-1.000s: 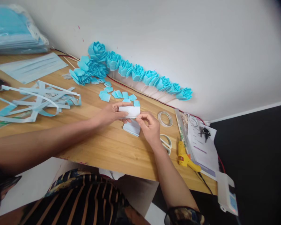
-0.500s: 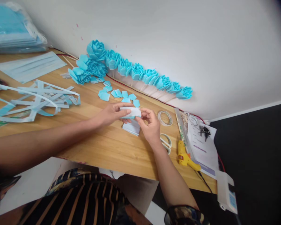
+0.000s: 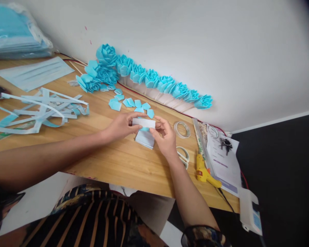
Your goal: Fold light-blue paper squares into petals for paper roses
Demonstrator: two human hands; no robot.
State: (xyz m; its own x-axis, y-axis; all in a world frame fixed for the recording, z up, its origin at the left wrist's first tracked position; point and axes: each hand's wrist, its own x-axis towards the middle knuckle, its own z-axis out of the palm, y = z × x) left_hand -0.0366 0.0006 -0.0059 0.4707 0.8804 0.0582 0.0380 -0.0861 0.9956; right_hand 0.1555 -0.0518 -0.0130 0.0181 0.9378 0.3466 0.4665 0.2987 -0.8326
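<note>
Since half a second ago, the thumb of the left hand (image 3: 121,126) has slipped from across a small white rectangular fabric piece (image 3: 144,122) to its lower edge. From the left: a tangle of pale-blue cut strips (image 3: 42,108), seemingly trimming already done; a row of bright-blue layered fabric flowers (image 3: 151,79), looking finished; pointed blue folded pieces (image 3: 115,104), apparently ready. The left fingers pinch the white piece above a stack of pale rectangular pieces (image 3: 145,140), seemingly still to fold; the right hand (image 3: 167,138) pinches its other end.
</note>
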